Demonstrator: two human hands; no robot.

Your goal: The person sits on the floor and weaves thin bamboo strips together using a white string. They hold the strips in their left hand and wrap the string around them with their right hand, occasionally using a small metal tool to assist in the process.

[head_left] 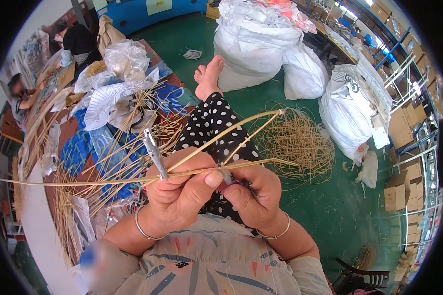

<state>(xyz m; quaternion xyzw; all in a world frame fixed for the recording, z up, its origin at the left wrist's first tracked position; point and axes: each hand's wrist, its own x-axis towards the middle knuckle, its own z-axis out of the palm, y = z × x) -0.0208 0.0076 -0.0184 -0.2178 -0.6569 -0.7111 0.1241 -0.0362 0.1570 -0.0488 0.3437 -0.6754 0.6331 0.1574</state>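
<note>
Thin bamboo strips [216,132] form a narrow triangle in front of me, tied at its far corner. One long strip runs out to the left past my wrist. My left hand [184,191] is closed, pinching the strips where they cross, with its thumb on top. A slim silvery metal tool [154,151] sticks up from the same hand; its lower part is hidden. Close beside it, my right hand [253,189] is closed around a small greyish and dark piece at the crossing, too covered by fingers to name.
Loose bamboo strips [110,162] lie over the cluttered table at left, beside white paper fish-like shapes [103,105]. A tangled coil of thin strips [298,147] rests on the green floor. Large white sacks [256,44] stand ahead and right. Two people sit at the far left.
</note>
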